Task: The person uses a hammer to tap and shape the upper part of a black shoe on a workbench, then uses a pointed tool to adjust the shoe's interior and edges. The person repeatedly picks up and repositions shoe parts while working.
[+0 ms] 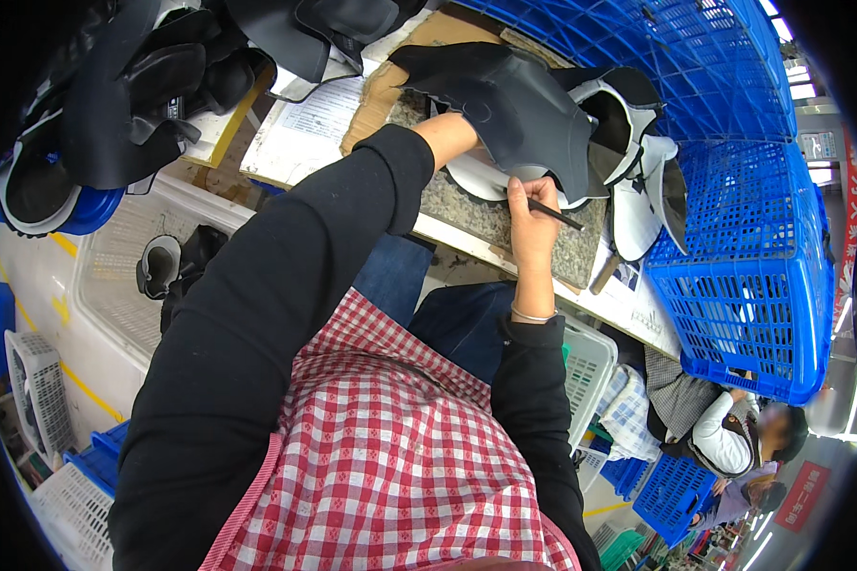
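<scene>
Black shoe upper [524, 114] lies draped over the speckled stone slab [576, 252], toward 12 o'clock from your lap, with the blue plastic crate [733, 276] off at its 4 o'clock. Its long axis runs roughly from 10 o'clock to 4 o'clock, and from your right fingertips its broad face spreads toward 11 o'clock. Your left hand [454, 135] goes in beneath its 8 o'clock side, so that hand is the nearer to its middle; its fingers are hidden, and you cannot tell from here whether they grip. Your right hand [533, 214] sits at the upper's 6 o'clock rim, fingers closed round a slim black pen [562, 217]. One end of the pen sticks out toward 4 o'clock; whether the other end touches the material is too small to tell.
</scene>
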`<state>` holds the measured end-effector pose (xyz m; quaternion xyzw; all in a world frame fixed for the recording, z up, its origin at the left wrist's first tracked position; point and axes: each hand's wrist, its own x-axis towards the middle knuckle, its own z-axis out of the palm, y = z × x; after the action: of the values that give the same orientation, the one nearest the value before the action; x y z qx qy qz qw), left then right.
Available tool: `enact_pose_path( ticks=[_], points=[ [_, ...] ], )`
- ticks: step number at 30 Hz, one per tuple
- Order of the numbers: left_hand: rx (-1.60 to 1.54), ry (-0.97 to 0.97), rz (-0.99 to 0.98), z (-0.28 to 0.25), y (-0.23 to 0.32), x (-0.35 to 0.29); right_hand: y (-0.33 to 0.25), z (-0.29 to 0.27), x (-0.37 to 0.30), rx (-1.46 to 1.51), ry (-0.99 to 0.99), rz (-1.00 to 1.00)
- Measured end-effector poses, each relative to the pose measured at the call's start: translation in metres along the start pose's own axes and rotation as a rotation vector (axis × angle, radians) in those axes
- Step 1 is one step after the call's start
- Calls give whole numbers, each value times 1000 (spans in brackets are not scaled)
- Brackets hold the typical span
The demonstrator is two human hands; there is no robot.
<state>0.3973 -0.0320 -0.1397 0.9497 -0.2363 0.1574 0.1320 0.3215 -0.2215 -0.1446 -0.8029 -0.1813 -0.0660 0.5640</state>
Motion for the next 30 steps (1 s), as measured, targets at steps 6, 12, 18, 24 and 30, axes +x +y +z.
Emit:
enact_pose_path(
  ticks=[6, 12, 18, 24, 30],
  points=[
    [0, 50, -22, -3, -1, -11, 6, 3, -1, -109, 49, -87],
    [18, 60, -40, -1, -1, -10, 8, 5, 1, -160, 23, -73],
    [35, 77, -46, 0, 4, 0, 9, 5, -3, -100, 20, -71],
    [41, 147, -70, 4, -11, -18, 2, -2, -7, 35, -2, 21],
    [-691, 540, -407, -7, 30, -86, -26, -14, -50, 654, -259, 212]
  ],
)
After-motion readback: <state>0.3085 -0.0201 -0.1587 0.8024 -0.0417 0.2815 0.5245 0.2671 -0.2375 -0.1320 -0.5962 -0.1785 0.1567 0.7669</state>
